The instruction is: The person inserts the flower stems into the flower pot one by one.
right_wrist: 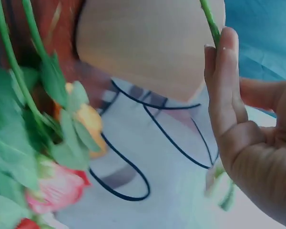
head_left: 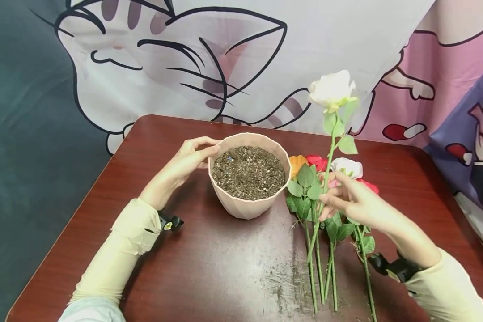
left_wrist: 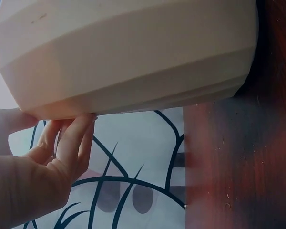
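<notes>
Gripping a faceted, pale-pink pot (head_left: pixel 245 209) with outstretched left hand (head_left: pixel 188 158). Pinching a white, green-stemmed rose (head_left: pixel 332 89) nearly upright in right hand (head_left: pixel 354 202).

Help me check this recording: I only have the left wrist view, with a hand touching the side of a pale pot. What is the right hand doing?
Observer: The right hand holds a white flower by its stem, bloom up.
Operator: My view shows only the pot's outside. Is anything in it?
Observer: Yes, the head view shows dark soil inside the pot.
Operator: Are there any other flowers about?
Observer: Yes, several more, among them an orange flower, lie on the table to the right of the pot.
</notes>
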### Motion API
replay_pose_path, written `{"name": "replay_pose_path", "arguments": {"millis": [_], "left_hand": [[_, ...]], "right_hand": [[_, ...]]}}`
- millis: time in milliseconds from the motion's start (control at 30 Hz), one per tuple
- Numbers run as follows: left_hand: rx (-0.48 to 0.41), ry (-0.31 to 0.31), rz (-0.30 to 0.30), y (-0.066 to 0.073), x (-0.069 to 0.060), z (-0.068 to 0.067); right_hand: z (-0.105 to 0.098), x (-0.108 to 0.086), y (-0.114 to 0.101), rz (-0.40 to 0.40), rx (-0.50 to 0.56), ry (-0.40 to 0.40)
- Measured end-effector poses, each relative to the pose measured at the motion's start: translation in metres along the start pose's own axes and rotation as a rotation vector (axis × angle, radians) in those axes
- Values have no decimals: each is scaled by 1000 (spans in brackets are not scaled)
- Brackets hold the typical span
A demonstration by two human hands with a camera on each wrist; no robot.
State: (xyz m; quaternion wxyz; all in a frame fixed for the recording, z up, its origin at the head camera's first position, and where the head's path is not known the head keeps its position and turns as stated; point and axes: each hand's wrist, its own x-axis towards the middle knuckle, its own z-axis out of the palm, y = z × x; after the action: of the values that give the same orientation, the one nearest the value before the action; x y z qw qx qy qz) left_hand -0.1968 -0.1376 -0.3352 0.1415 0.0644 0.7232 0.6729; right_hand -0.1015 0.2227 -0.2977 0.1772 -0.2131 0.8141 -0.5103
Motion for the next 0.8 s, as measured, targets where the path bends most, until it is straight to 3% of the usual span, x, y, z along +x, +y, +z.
{"name": "replay_pose_path", "arguments": {"millis": [133,200,300,400,633,800], "left_hand": [[-5,5,-1,0,0,-2],[-2,13,-3,1,0,-5],[-2,25,-5,1,-1,-7],[-12,27,-6,2,-2,-7],[-39,8,-5,2,-1,0],[-42,15,-21,-2,-1,1]], "right_hand": [[-19,11,-15,-76,-79,33],[-28,22,-23,-173,-144,61],[-37,40,-35,-339,-276,153],[-40,57,-46,-429,-381,267],[-44,83,-65,-395,-471,366],[-46,103,-74,-348,-400,335]]}}
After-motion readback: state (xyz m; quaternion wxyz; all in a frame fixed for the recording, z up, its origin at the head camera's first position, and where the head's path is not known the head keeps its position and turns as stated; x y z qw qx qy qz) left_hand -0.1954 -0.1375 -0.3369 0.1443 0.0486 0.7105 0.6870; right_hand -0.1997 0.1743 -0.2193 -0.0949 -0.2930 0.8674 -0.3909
